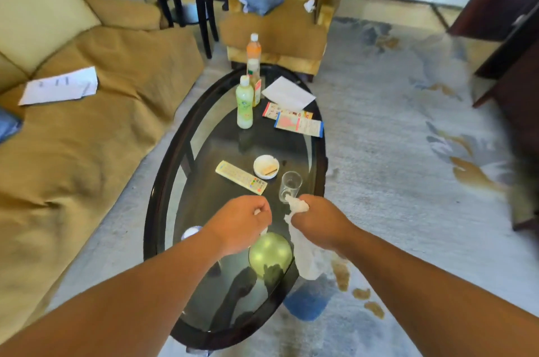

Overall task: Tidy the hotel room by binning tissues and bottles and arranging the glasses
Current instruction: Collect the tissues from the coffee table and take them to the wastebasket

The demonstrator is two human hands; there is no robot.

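My right hand (316, 219) grips a crumpled white tissue (303, 243) that hangs down over the near right rim of the oval glass coffee table (163, 181). My left hand (242, 222) is curled, with a small bit of white tissue showing between its fingers. An empty clear glass (289, 186) stands just beyond my right hand. A pale green bottle (244, 103) and two orange-topped bottles (253, 65) stand at the table's far end. Another crumpled tissue (309, 5) lies on the armchair (280, 33).
On the table lie a remote (240, 177), a white dish (266, 166), leaflets (297, 120) and a white sheet (288, 92). A green ball (269, 253) sits below my hands. The sofa (87, 138) on the left holds papers (59, 87). Dark furniture (513, 50) stands right.
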